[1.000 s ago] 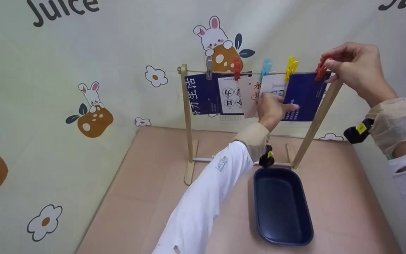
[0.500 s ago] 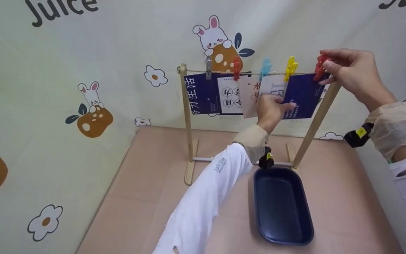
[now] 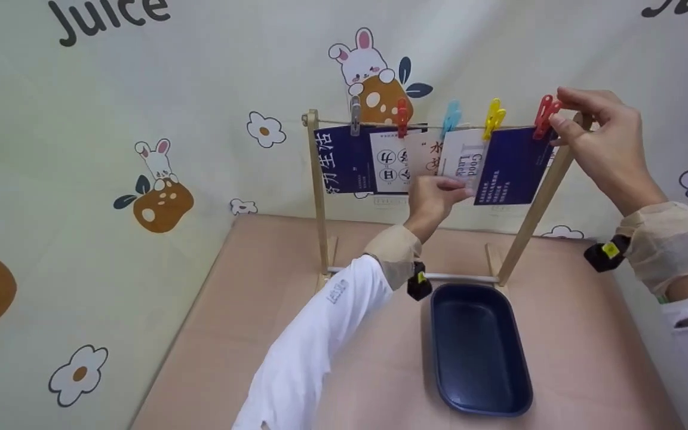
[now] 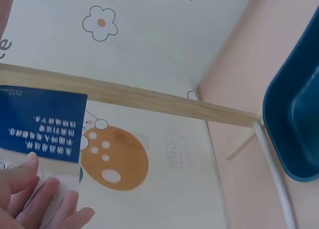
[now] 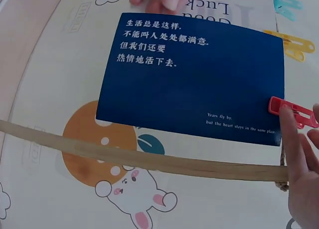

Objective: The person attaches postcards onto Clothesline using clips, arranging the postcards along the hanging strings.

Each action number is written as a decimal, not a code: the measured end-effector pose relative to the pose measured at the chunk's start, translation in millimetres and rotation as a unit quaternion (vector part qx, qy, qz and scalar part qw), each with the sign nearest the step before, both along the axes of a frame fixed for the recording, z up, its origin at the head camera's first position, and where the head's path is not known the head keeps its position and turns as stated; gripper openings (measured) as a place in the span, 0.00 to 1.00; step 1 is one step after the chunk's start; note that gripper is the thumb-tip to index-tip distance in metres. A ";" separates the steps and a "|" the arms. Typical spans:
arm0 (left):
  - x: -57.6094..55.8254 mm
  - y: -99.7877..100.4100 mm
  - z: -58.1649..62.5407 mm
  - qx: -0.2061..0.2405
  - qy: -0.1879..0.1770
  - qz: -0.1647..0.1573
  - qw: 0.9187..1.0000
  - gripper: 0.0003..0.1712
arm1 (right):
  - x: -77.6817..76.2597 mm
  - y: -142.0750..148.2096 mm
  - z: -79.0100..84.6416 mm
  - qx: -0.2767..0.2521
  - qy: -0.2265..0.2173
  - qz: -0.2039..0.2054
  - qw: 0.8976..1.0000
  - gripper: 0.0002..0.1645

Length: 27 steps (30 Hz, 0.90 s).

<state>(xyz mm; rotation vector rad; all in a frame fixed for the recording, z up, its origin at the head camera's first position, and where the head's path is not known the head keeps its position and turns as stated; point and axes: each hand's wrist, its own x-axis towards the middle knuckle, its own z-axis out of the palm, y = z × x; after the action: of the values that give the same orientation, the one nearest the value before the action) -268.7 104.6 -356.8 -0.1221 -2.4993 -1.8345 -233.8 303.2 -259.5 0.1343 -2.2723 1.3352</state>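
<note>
In the head view, my right hand (image 3: 610, 137) is at the red clothespin (image 3: 546, 117) on the string's right end. Its fingers are spread around the pin, a fingertip touching it, and the pin's handles stand apart. This pin clips the corner of a dark blue card (image 3: 514, 170); in the right wrist view, the whole printed blue card (image 5: 189, 79) shows. My left hand (image 3: 432, 200) is by the lower part of the white "Good Luck" card (image 3: 460, 152), thumb and fingers extended. In the left wrist view, the left fingers (image 4: 42, 201) look loose beside the blue card (image 4: 42, 121).
Grey (image 3: 355, 116), red, light blue (image 3: 451, 116) and yellow clothespins (image 3: 493, 119) hold more cards along the string. A wooden frame (image 3: 538, 215) carries it. A dark blue tray (image 3: 526, 388) stands in front on the pinkish table (image 3: 260, 334). A printed sheet (image 3: 200, 71) hangs behind.
My left hand has come off the blue card and moved left and slightly down. My right fingers have eased off the red clothespin, whose handles have spread apart.
</note>
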 end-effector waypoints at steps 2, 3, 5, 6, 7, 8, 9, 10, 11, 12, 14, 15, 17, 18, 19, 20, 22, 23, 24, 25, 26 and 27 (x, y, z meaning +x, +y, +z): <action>1.3 -11.9 -2.3 -0.009 -0.003 -0.001 1.000 0.06 | 4.0 1.0 -1.5 0.018 0.013 -0.028 0.999 0.22; 2.3 -18.3 -2.8 -0.012 -0.005 -0.001 1.000 0.06 | 6.3 1.1 -2.5 0.026 0.020 -0.039 0.999 0.21; 4.8 -32.0 -3.0 -0.010 -0.012 -0.004 1.000 0.06 | 11.8 0.8 -4.7 0.041 0.037 -0.057 0.997 0.20; 6.2 -39.0 -3.0 -0.009 -0.012 -0.005 1.000 0.06 | 14.8 0.2 -6.0 0.047 0.044 -0.062 0.996 0.19; 7.6 -46.1 -3.1 -0.008 -0.010 -0.006 1.000 0.06 | 18.3 -0.5 -7.2 0.053 0.048 -0.065 0.995 0.19; 9.2 -53.2 -3.1 -0.008 -0.007 -0.008 1.000 0.07 | 22.1 -1.1 -8.4 0.060 0.050 -0.069 0.995 0.19; 11.1 -59.9 -2.9 -0.006 -0.007 -0.010 1.000 0.08 | 26.0 -2.0 -9.7 0.066 0.055 -0.072 0.994 0.19; 12.9 -66.5 -3.0 -0.004 -0.005 -0.014 1.000 0.08 | 30.0 -2.7 -10.8 0.067 0.059 -0.072 0.993 0.18; 14.7 -72.9 -3.2 -0.005 -0.004 -0.017 1.000 0.09 | 34.0 -3.5 -12.0 0.068 0.061 -0.072 0.993 0.18; 16.7 -79.3 -3.3 -0.007 -0.004 -0.019 1.000 0.09 | 38.1 -3.9 -13.2 0.068 0.061 -0.071 0.993 0.19; 21.0 -92.3 -3.6 -0.012 -0.001 -0.024 1.000 0.10 | 45.6 -4.7 -16.1 0.070 0.064 -0.072 0.993 0.19; 23.1 -99.1 -4.2 -0.016 0.002 -0.027 1.000 0.10 | 49.0 -5.0 -17.7 0.068 0.066 -0.070 0.993 0.19; 26.9 -113.7 -6.4 -0.023 0.017 -0.025 0.999 0.10 | 56.1 -4.6 -21.9 0.073 0.057 -0.069 0.993 0.19; 29.0 -121.5 -7.9 -0.026 0.028 -0.023 0.999 0.11 | 59.8 -4.0 -24.6 0.078 0.052 -0.069 0.993 0.19; 31.1 -129.5 -9.5 -0.029 0.040 -0.019 0.999 0.11 | 63.8 -3.0 -27.6 0.087 0.047 -0.069 0.993 0.19; 32.9 -137.5 -11.6 -0.033 0.052 -0.012 0.998 0.12 | 68.1 -1.3 -31.1 0.096 0.041 -0.070 0.992 0.19; 36.4 -153.8 -15.6 -0.037 0.069 0.002 0.997 0.15 | 77.2 3.4 -38.8 0.120 0.033 -0.070 0.990 0.19; 38.3 -162.0 -17.6 -0.038 0.076 0.010 0.996 0.16 | 81.6 6.3 -43.1 0.131 0.033 -0.072 0.988 0.19; 40.6 -170.1 -19.5 -0.045 0.081 0.019 0.996 0.17 | 85.9 9.2 -47.4 0.141 0.034 -0.073 0.987 0.19; 42.8 -178.2 -21.4 -0.049 0.085 0.027 0.995 0.18 | 90.2 12.0 -52.0 0.156 0.033 -0.075 0.984 0.20; 45.1 -186.1 -23.7 -0.054 0.087 0.033 0.994 0.19 | 94.4 15.0 -56.4 0.168 0.033 -0.078 0.982 0.20; 47.5 -194.0 -26.0 -0.059 0.090 0.039 0.993 0.20 | 98.0 17.6 -60.9 0.180 0.033 -0.079 0.980 0.21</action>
<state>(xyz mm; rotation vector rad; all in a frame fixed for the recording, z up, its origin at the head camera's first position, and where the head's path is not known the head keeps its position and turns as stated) -221.3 -89.4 -382.7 -0.1807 -2.4509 -1.5709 -135.8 320.9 -320.4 0.1149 -2.3908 0.8184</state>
